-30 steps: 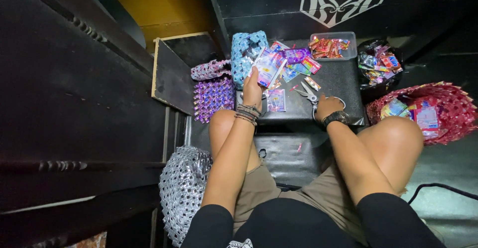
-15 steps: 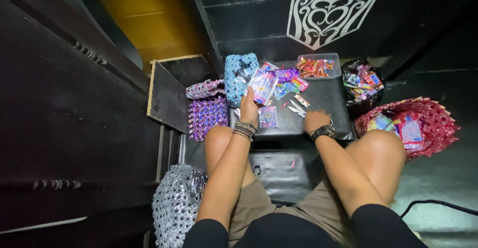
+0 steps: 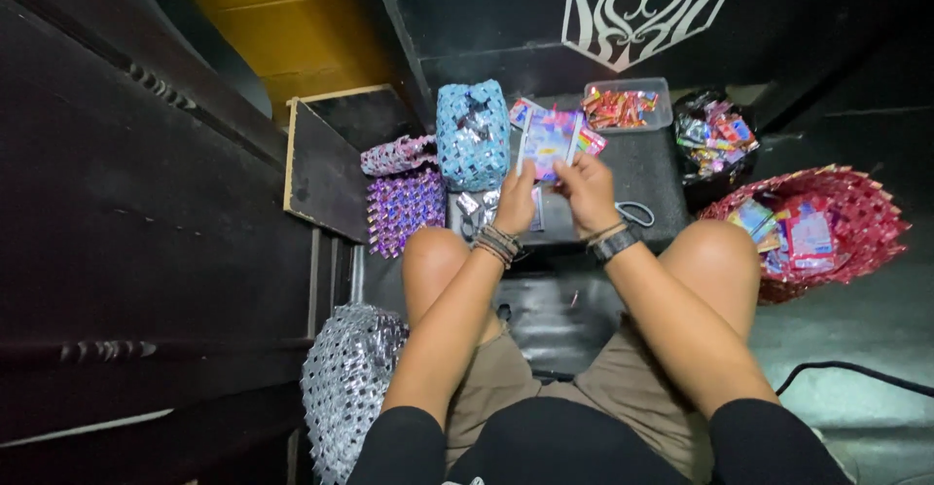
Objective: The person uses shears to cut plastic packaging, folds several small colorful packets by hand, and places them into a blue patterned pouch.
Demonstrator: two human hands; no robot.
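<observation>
You are looking down into a dim, dark room. To your left runs dark wooden furniture (image 3: 126, 203) with a carved edge, and beyond it a yellow wall (image 3: 282, 18) catches the brightest light. Ahead, a black panelled wall (image 3: 486, 18) carries a white scrollwork ornament (image 3: 647, 3). The floor (image 3: 856, 339) is dark and faintly glossy, with a black cable (image 3: 856, 373) lying across it at your right.

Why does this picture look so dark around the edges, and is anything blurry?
Head view: dim room, black walls swallow the light; the hands and colourful wrapper are lit and fairly sharp; the silver woven bag glints; wide-lens bending stretches the edges.
</observation>
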